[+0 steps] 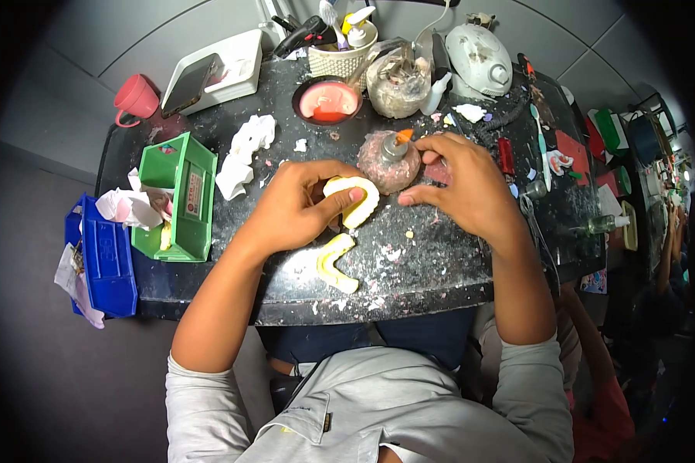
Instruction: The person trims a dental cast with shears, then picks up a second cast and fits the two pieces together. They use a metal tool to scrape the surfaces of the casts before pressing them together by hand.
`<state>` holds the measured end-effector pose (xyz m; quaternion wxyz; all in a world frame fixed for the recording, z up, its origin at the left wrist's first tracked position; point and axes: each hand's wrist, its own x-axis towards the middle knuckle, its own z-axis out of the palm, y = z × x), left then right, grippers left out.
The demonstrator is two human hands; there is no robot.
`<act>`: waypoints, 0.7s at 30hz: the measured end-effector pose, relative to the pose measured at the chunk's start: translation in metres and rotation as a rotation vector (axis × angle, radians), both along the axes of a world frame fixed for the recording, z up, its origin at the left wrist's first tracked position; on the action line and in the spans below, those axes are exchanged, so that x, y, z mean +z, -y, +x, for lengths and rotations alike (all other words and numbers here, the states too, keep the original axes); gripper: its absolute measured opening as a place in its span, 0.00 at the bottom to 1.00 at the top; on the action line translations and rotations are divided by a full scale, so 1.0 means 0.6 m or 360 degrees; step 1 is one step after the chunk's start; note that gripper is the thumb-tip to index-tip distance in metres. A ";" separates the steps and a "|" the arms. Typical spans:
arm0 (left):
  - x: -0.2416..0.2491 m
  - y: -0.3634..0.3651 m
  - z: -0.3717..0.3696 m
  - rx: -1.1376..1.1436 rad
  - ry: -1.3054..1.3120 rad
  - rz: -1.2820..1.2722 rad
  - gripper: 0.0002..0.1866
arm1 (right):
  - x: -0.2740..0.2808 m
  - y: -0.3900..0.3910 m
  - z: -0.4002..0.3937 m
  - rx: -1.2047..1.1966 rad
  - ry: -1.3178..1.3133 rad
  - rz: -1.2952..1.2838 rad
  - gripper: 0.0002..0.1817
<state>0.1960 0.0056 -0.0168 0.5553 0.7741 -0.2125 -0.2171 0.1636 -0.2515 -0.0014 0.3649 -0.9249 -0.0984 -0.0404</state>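
Note:
My left hand (305,202) is closed on a pale yellow dental cast (368,202), its thumb lying over the arch. Just below it on the black table rests a second yellow U-shaped dental piece (333,266). My right hand (471,185) is beside a round spirit lamp (390,163), which has a metal collar and bright orange at its wick. The right thumb and fingers are spread apart and curved toward the lamp. Between them a flat pink piece (439,173) shows, partly hidden by the hand.
Green (197,204) and blue (110,266) bins with crumpled paper stand left. Behind are a pink-filled bowl (330,102), a cluttered jar (399,81) and a white device (479,60). A toothbrush (540,147) lies right. Crumpled tissue (247,150) and scraps cover the table (432,270).

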 end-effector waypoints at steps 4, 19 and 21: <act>-0.010 0.000 -0.002 -0.0012 0.0055 -0.0083 0.11 | 0.022 0.038 -0.014 -0.0135 -0.0057 0.0005 0.33; 0.007 -0.003 -0.012 -0.0086 -0.0326 -0.0255 0.12 | 0.027 0.118 -0.023 -0.0375 -0.0275 -0.0185 0.10; 0.006 -0.002 -0.014 -0.0059 -0.0365 -0.0299 0.12 | 0.022 0.115 -0.024 -0.0365 -0.0272 -0.0029 0.08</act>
